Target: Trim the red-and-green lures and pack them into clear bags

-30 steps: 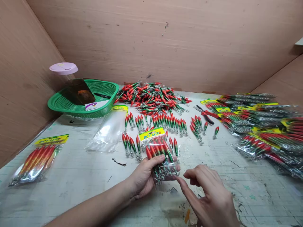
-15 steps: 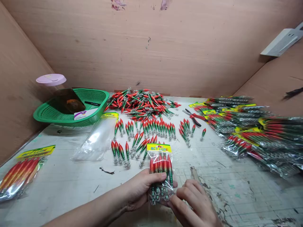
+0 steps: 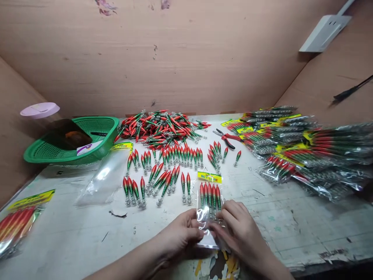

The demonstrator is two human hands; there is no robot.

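A clear bag of red-and-green lures (image 3: 210, 196) with a yellow header card lies flat on the white table (image 3: 72, 233) near its front edge. My left hand (image 3: 182, 233) grips the bag's lower left corner with curled fingers. My right hand (image 3: 241, 229) presses on the bag's lower right side, fingers bent over the plastic. Loose lures in rows (image 3: 163, 175) lie just beyond the bag. A big heap of lures (image 3: 160, 126) sits further back.
A green basket (image 3: 87, 151) stands at the back left beside a pink-lidded jar (image 3: 39, 111). An empty clear bag (image 3: 107, 175) lies left of the rows. A filled bag (image 3: 17, 221) is at the far left. Red pliers (image 3: 225, 138) and stacked filled bags (image 3: 305, 151) occupy the right.
The bag has come down from a raised, tilted hold to lie flat on the table. My right hand has closed onto its lower edge. The view has shifted right and up.
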